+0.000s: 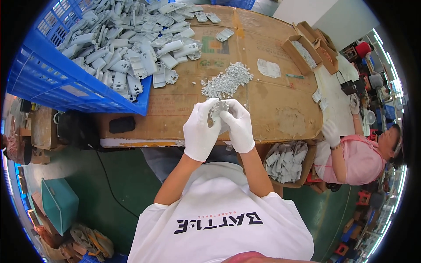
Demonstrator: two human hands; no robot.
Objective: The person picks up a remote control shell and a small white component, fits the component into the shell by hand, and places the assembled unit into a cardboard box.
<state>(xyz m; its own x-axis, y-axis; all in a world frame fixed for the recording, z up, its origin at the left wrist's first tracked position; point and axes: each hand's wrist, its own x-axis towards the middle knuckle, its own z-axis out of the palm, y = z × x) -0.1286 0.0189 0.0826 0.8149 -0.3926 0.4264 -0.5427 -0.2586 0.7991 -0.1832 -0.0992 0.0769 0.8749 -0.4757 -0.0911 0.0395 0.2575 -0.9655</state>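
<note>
My left hand (201, 130) and my right hand (239, 125), both in white knit gloves, meet over the table's near edge. Between their fingertips they grip a small pale plastic housing (218, 109), partly hidden by the fingers. Just beyond my hands lies a heap of tiny whitish plastic parts (229, 80) on the cardboard-covered tabletop (175, 103). To the left, a big pile of pale grey plastic housings (131, 48) spills out of a tipped blue crate (66, 79). One lone housing (225, 35) lies farther back.
Cardboard trays of small parts (302, 55) stand at the far right. A dark flat object (122, 125) lies at the left edge. Under the table's right side is a carton of housings (302, 168). A co-worker in pink (355, 158) sits at right; a teal bin (59, 204) stands left.
</note>
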